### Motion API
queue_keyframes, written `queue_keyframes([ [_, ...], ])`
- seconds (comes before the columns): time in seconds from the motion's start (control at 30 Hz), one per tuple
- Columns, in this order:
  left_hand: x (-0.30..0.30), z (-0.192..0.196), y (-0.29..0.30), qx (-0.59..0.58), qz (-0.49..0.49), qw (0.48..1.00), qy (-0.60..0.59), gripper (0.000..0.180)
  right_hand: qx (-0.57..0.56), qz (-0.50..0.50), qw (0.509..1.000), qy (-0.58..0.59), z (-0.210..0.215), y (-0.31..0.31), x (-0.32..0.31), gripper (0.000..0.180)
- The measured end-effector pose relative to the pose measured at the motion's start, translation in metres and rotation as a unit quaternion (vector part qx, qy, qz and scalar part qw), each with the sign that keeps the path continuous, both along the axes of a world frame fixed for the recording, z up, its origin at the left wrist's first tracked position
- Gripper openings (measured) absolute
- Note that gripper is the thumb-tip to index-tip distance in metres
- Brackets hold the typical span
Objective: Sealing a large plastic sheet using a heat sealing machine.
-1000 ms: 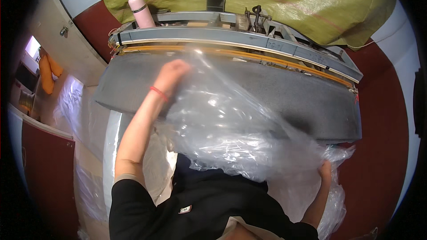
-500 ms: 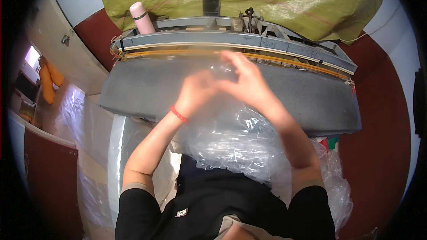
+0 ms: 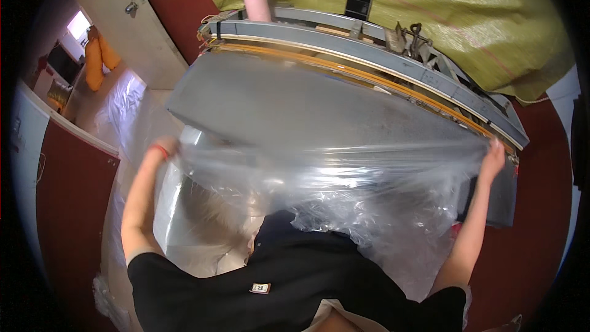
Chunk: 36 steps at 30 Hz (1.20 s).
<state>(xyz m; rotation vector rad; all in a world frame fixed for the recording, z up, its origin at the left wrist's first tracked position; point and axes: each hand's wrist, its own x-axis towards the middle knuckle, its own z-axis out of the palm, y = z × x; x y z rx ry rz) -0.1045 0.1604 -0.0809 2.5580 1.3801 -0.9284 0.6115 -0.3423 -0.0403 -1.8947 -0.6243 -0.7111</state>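
Apart along the matte grey bench (image 3: pixel 276 95), the right hand (image 3: pixel 493 158) pinches glossy, creased film (image 3: pixel 344 175); the left hand (image 3: pixel 166 146) is too blurred to tell.

Shirt: you wear a black short-sleeved shirt (image 3: pixel 270 273), plain across the front.
Collar: your open collar (image 3: pixel 332 312) is beige against the black.
Chest patch: a small, pale rectangular patch (image 3: pixel 260 288) with a dark mark and brownish edging sits on your left chest.
Left sleeve: your left sleeve (image 3: pixel 153 276) ends in a beige-grey cuff band (image 3: pixel 143 252).
Right sleeve: your right sleeve (image 3: pixel 447 307) is black too.
Bracelet: a thin red bracelet (image 3: pixel 161 150) rings your left wrist.
Hands: your left hand (image 3: pixel 170 146), blurred, and right hand (image 3: pixel 494 161) are ungloved.
Lower garment: your lower garment (image 3: pixel 274 229) is dark navy.
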Motion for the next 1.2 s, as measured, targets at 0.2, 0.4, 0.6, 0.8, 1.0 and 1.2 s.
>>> queue_keyframes([
  [0.2, 0.081, 0.139, 0.016, 0.711, 0.106, 0.486, -0.496, 0.028, -0.115, -0.170, 0.978, 0.042, -0.040, -0.101, 0.051, 0.031],
  [0.4, 0.119, -0.025, 0.090, 0.225, 0.155, 0.861, -0.430, 0.062, -0.249, -0.258, 0.926, 0.118, -0.048, -0.150, 0.078, 0.045],
  [0.6, 0.152, 0.003, 0.091, 0.245, 0.166, 0.905, -0.305, 0.053, -0.398, -0.358, 0.837, 0.113, -0.038, -0.174, 0.080, 0.045],
  [0.8, 0.125, -0.005, 0.131, 0.249, 0.155, 0.872, -0.392, 0.051, -0.406, -0.348, 0.835, 0.128, -0.047, -0.166, 0.101, 0.043],
  [1.0, 0.095, 0.040, 0.072, 0.237, 0.155, 0.582, -0.762, 0.036, -0.222, -0.240, 0.927, 0.183, -0.036, -0.242, 0.160, 0.059],
  [1.2, -0.072, -0.139, 0.064, 0.420, 0.312, 0.668, -0.530, 0.026, -0.169, -0.215, 0.955, 0.116, -0.009, -0.216, 0.157, 0.052],
])
